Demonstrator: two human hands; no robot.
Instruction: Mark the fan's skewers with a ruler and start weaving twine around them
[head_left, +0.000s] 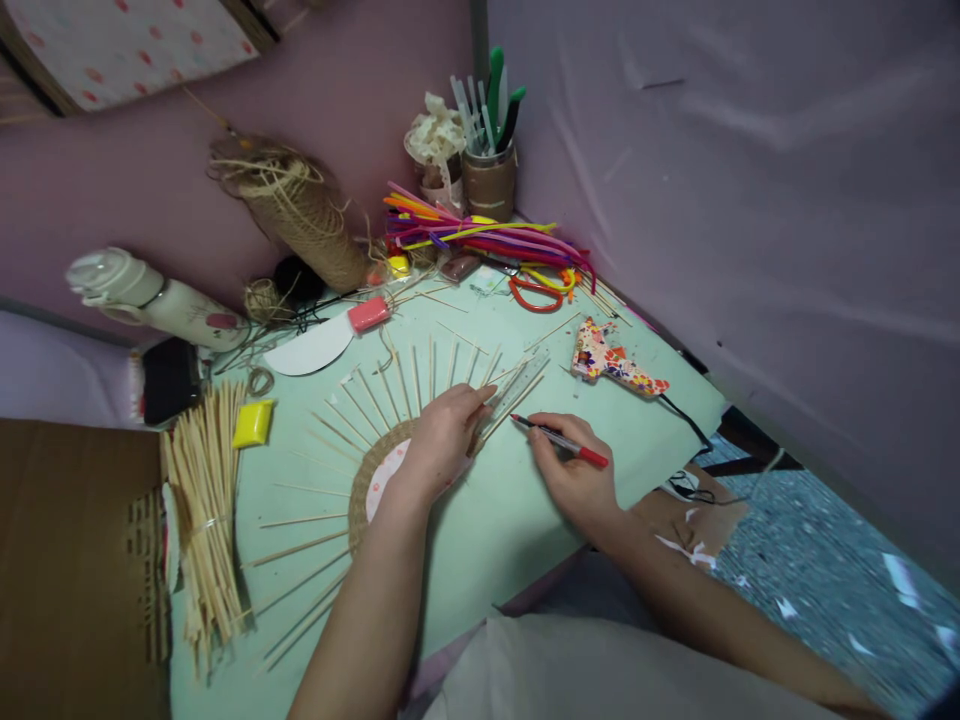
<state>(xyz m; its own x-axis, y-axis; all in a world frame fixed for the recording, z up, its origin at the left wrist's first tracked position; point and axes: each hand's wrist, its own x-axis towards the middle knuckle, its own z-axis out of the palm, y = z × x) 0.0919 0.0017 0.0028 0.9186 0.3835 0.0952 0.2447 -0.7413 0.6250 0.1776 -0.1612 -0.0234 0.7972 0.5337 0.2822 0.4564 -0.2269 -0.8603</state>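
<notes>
A half-round piece with a woven brown rim (363, 480) and a white, red-dotted centre lies on the table, thin wooden sticks (300, 520) fanning out from it. My left hand (450, 430) rests over its right side, fingers closed on a clear ruler (523, 378) laid along one of the sticks. In my right hand (574, 470) is a red and grey pen (562, 441), held in a writing grip. Its tip is close to the stick beside the ruler; whether it touches cannot be seen. My left hand hides part of the rim.
A flower-patterned glue gun (619, 365) lies at right, its cord over the table edge. Red-handled scissors (536, 296), pipe cleaners (480, 235) and a twine spool (307, 215) are at the back. At left are a stick bundle (206, 530), a yellow packet (253, 424) and a bottle (161, 300).
</notes>
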